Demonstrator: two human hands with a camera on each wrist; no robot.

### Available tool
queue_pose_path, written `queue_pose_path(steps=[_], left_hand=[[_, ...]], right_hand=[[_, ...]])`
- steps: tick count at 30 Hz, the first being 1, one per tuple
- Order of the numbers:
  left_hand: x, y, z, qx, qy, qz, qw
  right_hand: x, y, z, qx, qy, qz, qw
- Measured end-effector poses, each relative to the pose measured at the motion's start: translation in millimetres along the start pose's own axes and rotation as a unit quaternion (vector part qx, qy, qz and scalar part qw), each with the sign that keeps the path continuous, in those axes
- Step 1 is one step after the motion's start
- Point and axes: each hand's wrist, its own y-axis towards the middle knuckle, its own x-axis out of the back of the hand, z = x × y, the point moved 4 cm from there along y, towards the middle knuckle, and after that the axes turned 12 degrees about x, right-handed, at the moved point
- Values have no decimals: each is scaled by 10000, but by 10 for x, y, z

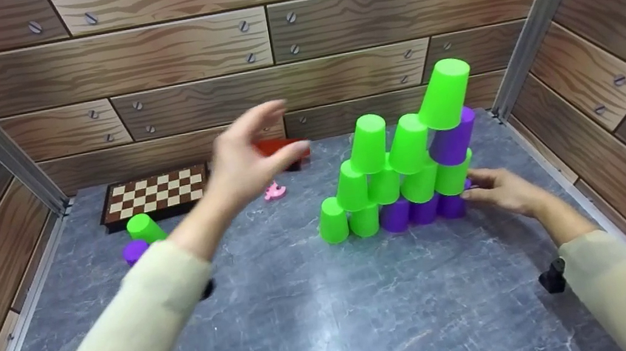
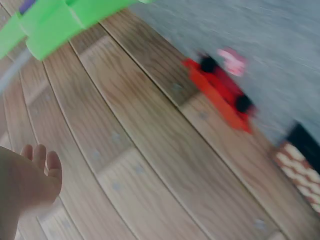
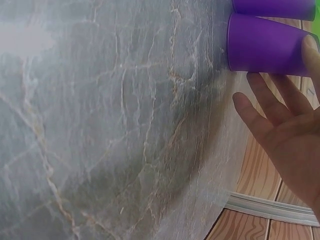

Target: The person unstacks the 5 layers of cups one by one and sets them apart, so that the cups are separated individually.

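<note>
A stack of upside-down green and purple cups stands right of centre in the head view, with a green cup [image 1: 445,94] highest and a purple cup [image 1: 453,137] below it. My right hand [image 1: 506,191] is at the right end of the bottom row. Its thumb overlaps a purple cup [image 3: 267,45] in the right wrist view, and its extended fingers lie along that cup's side. Raised left of the stack, my left hand [image 1: 240,158] holds nothing, thumb and fingers apart. Its fingers [image 2: 40,157] show at the left wrist view's edge, away from the cups.
A checkered board [image 1: 156,192] lies at the back left. In front of it are a loose green cup [image 1: 144,227] and a purple cup [image 1: 135,251]. A red object with black wheels [image 2: 220,95] and a small pink figure [image 1: 275,191] sit near the back wall. Wood-patterned walls enclose the table.
</note>
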Motion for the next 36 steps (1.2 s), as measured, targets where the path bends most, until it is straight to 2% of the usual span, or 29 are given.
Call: queue_pose_path(steps=[5,9,14,19,23,27,36], left_hand=[[-490,242,-313,-401,-54,389,9984],[-833,401,-512,-473,91,686,9965],[-1183,534,-664,-470,104,860,9951],[-1462,576,-747,-508,125,853,9950],[-1653,591,-803,-483,253,932,9942],[-1785,628,-853,-365,255,1011,9939],[-1901,707,-886,-207,165,1192,9925]], right_hand=[[3,-49,0,3,-10,31,10000],[-6,-66,-7,18,41,35,10000],[-60,-47,-9,118,165,31,9998],[-134,-6,-11,140,369,12,9992],[-118,-23,-1,164,354,-18,9992],[-76,-53,3,185,367,-31,9992],[-30,-8,-7,115,332,-43,9994]])
